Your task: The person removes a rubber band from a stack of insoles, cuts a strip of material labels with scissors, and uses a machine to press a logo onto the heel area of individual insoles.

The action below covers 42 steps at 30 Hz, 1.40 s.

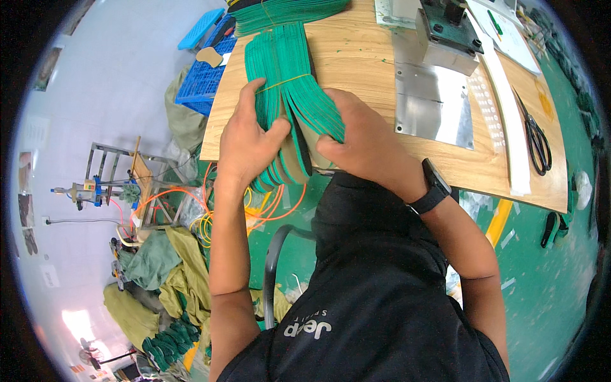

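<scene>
A bundle of green-edged insoles (275, 57) stands on edge at the near left side of the table, with a thin yellow band around its middle. My left hand (251, 137) is closed around the bundle's left side, thumb pressed among the pieces. On the right, my right hand (359, 137) grips a section of the same bundle between thumb and fingers. Between my hands the near ends fan apart, showing tan and dark faces and hanging past the table edge. My palms hide part of the pieces.
Another green stack (289, 16) lies at the table's far edge. A blue basket (197, 83) is at the left. To the right are a metal plate (433, 95), a metal block (445, 38), a white strip (509, 114) and black scissors (538, 143).
</scene>
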{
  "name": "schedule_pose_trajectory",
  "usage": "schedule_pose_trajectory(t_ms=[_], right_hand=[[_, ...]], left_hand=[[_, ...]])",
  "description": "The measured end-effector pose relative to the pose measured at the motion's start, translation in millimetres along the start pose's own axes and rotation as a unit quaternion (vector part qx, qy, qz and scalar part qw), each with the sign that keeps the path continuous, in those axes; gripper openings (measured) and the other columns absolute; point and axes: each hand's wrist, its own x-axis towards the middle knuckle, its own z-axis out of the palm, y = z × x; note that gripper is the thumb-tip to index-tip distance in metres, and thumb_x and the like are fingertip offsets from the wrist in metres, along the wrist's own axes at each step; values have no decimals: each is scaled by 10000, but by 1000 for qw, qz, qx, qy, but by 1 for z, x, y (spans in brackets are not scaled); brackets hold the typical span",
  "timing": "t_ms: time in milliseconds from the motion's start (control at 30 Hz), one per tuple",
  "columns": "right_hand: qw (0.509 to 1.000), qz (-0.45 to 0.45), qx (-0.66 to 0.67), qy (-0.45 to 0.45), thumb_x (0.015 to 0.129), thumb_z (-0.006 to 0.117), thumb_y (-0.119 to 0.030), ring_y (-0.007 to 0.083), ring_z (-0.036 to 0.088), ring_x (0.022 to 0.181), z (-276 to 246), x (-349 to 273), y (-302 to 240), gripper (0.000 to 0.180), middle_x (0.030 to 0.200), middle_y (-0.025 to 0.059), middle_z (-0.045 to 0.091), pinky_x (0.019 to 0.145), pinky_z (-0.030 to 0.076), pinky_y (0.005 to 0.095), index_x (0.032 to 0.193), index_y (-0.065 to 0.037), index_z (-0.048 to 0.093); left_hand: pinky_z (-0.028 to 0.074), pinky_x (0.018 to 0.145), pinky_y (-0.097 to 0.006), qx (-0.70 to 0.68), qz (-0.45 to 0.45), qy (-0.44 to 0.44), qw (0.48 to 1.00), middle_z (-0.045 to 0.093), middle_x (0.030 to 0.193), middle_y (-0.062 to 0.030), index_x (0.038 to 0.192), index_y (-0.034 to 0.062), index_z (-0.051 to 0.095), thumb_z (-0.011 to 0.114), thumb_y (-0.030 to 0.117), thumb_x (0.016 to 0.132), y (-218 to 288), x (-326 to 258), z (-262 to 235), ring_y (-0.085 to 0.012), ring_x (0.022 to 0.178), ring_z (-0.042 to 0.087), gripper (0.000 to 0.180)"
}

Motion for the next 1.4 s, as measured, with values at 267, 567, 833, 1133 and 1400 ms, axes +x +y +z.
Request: schedule_pose_trajectory(t_ms=[267,567,833,1133,1400], right_hand=[[991,-10,-119,-58,759,663,-269,384,562,942,-3,12,-15,437,1023,186,599,778,466,442,1098,-27,536],[947,-76,-276,-147,664,693,-304,345,636,792,-2,56,-20,441,791,219,621,643,520,404,934,22,569],[945,15,-49,-324,788,650,-319,410,625,723,-28,-19,-50,668,758,291,601,614,505,465,1136,170,358],[938,-53,121,-320,734,694,-257,424,590,793,-102,-54,-66,732,855,254,579,659,487,456,1265,93,332],[943,-12,-227,-243,690,718,-220,379,578,880,-137,-8,-22,645,911,198,566,705,487,434,1217,30,442]], left_hand=[[487,738,-379,10,58,8,998,616,1034,-252,1390,30,276,702,213,718,-10,-2,2,-328,777,618,817],[482,799,-455,138,39,-7,990,605,1005,-314,1341,-53,318,590,370,770,-29,26,-10,-435,904,608,761],[423,947,-327,-60,98,18,993,586,1213,-171,1363,-26,395,638,119,802,-90,71,-17,-200,1097,549,628],[436,914,-315,-113,141,-77,980,577,1201,-145,1344,-17,426,689,212,789,-67,156,-32,-193,1066,552,656],[286,1085,-406,3,221,-36,975,504,1327,-142,1367,57,423,743,224,695,-12,197,-88,-265,1268,436,763]])
